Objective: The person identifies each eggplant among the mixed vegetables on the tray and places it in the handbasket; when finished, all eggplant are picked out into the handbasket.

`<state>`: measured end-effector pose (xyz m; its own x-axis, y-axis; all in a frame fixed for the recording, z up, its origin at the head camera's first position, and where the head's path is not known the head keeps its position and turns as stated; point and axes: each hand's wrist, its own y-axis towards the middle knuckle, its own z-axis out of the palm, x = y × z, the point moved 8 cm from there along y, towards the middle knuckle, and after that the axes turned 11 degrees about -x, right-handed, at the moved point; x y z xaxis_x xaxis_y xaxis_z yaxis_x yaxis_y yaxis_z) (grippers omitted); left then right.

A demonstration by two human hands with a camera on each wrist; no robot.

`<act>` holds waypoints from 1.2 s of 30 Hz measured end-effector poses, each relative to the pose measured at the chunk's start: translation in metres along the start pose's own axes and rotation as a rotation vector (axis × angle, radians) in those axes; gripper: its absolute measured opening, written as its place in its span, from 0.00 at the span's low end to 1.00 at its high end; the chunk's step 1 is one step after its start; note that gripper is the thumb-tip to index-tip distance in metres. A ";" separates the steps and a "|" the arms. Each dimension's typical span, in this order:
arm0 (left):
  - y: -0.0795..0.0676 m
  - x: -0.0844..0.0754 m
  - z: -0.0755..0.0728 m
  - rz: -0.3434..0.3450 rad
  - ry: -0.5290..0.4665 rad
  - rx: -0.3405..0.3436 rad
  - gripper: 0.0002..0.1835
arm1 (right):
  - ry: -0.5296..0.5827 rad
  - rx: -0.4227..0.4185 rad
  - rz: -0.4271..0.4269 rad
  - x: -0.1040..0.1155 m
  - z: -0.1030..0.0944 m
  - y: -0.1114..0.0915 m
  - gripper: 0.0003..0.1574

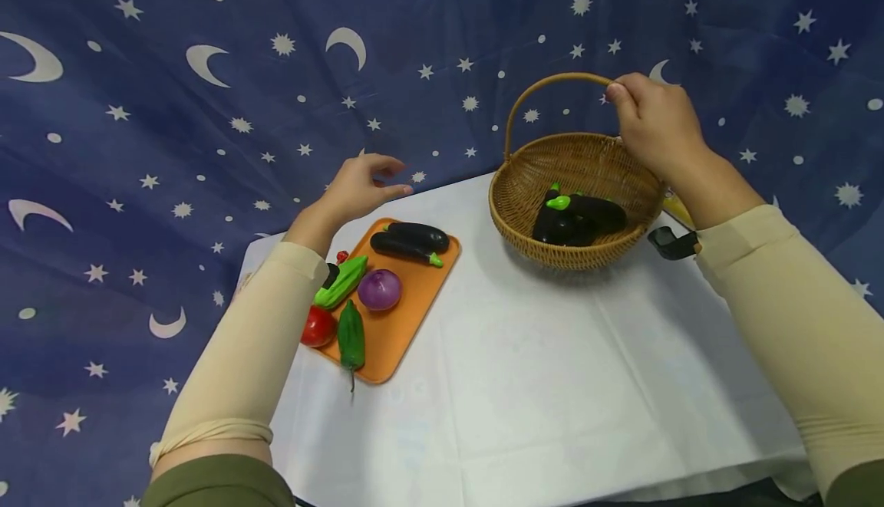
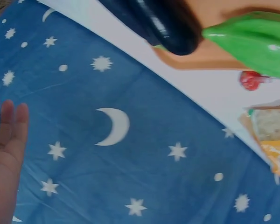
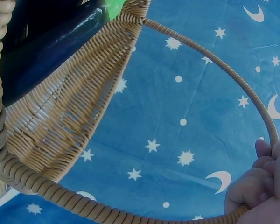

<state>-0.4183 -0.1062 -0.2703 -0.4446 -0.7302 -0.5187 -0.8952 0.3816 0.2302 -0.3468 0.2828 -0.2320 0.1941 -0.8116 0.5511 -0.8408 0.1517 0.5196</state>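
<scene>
My right hand grips the arched handle of a wicker basket on the right of the table; the right wrist view shows the fingers curled round the handle. Several dark eggplants with green stems lie in the basket. Over the far left part of the table my left hand hangs in the air, holding nothing. Below it is an orange tray with eggplants, a purple onion, a green pepper, a red tomato and a ridged green vegetable.
A small red item and a plastic packet lie beside the tray in the left wrist view. A yellow package sits partly hidden behind the basket. White cloth covers the table; a blue curtain hangs behind.
</scene>
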 end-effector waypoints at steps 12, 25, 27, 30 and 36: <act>-0.026 0.057 0.012 -0.112 0.024 -0.004 0.27 | 0.016 -0.033 0.006 -0.003 -0.003 -0.001 0.32; -0.038 0.105 0.059 -0.132 0.060 0.087 0.27 | 0.013 -0.027 0.009 -0.001 -0.002 -0.003 0.33; -0.037 0.106 0.066 -0.117 0.076 0.101 0.27 | 0.011 -0.021 0.012 -0.001 -0.002 -0.004 0.34; -0.036 0.107 0.073 -0.107 0.096 0.123 0.27 | 0.009 -0.019 0.010 -0.002 -0.001 -0.004 0.34; -0.034 0.104 0.080 -0.109 0.147 0.161 0.26 | -0.003 -0.027 -0.002 0.001 -0.002 -0.003 0.33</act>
<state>-0.4318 -0.1497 -0.3984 -0.3556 -0.8422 -0.4053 -0.9271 0.3727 0.0390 -0.3430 0.2830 -0.2321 0.1947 -0.8135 0.5480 -0.8263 0.1650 0.5385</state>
